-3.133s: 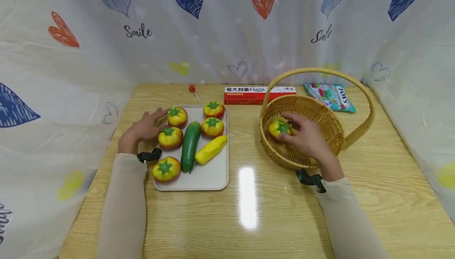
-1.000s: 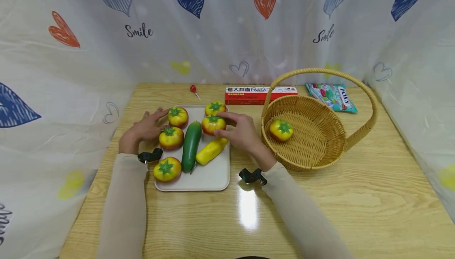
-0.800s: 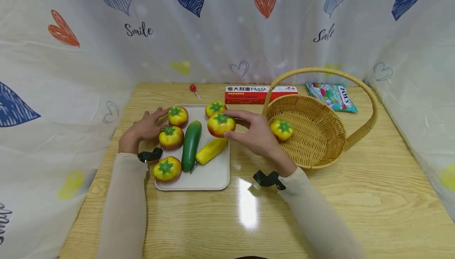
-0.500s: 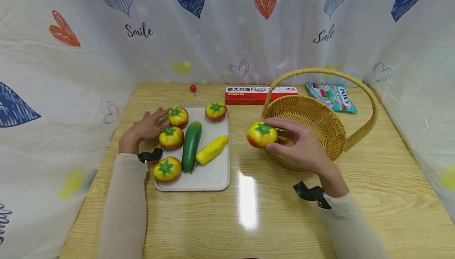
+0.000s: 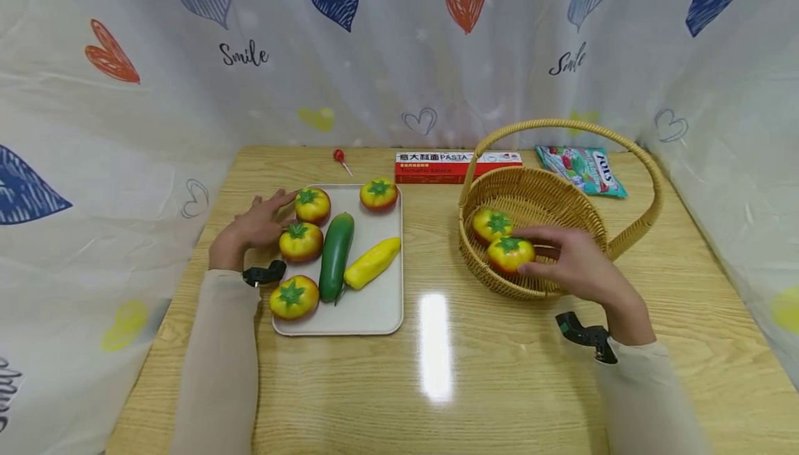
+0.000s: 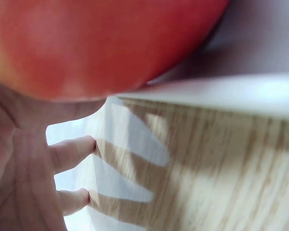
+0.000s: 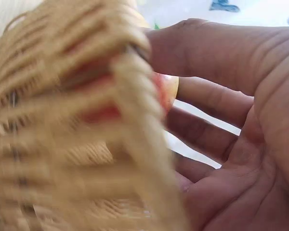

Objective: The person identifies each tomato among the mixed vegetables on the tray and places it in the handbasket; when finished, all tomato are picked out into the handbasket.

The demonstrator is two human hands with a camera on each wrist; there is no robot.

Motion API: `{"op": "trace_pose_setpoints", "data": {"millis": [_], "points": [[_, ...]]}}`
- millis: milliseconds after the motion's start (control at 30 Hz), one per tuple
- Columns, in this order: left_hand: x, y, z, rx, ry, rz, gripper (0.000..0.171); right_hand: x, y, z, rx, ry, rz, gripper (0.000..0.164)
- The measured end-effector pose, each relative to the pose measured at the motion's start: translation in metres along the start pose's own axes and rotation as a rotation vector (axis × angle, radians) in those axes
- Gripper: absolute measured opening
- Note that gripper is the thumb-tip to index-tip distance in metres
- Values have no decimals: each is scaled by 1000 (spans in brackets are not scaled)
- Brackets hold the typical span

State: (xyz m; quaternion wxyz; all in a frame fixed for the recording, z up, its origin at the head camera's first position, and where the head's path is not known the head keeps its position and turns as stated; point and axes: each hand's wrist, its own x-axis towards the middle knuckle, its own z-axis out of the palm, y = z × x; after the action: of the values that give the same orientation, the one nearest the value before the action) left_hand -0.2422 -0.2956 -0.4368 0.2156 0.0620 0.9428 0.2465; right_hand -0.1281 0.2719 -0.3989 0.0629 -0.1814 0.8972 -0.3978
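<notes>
My right hand (image 5: 577,261) reaches over the near rim of the wicker basket (image 5: 577,209). Between thumb and fingers it pinches a red-yellow tomato (image 5: 512,252) low inside. Another tomato (image 5: 490,225) lies right behind that one in the basket. Woven wall covers much of the held tomato (image 7: 167,91) in the right wrist view. At the left edge of the white tray (image 5: 374,313), my left hand (image 5: 252,226) rests with fingers spread, its fingertips at a tomato (image 5: 312,205). The left wrist view shows a tomato's red underside (image 6: 101,48) close above the palm.
On the tray are a green cucumber (image 5: 336,257), a yellow pepper-like vegetable (image 5: 372,263) and more tomatoes (image 5: 378,193). Along the back are a lollipop (image 5: 339,156), a pasta box (image 5: 431,169) and a teal snack bag (image 5: 587,172). The basket's tall handle (image 5: 562,123) arches overhead.
My right hand released one tomato in the basket, went back to the tray, picked up a second from its right side and carried it right into the basket. The left hand stayed put.
</notes>
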Motion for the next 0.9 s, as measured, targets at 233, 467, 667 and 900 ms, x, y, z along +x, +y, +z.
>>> {"op": "trace_pose_setpoints", "data": {"millis": [233, 467, 667, 900], "points": [[-1, 2, 1, -10, -4, 9, 71, 21, 2, 16, 30, 4, 57, 49], [1, -1, 1, 15, 2, 26, 72, 33, 4, 27, -6, 38, 76, 56], [1, 0, 1, 13, -1, 26, 71, 29, 4, 25, -24, 41, 96, 62], [-3, 2, -2, 6, -4, 20, 71, 32, 7, 29, -85, 89, 93, 56]]}}
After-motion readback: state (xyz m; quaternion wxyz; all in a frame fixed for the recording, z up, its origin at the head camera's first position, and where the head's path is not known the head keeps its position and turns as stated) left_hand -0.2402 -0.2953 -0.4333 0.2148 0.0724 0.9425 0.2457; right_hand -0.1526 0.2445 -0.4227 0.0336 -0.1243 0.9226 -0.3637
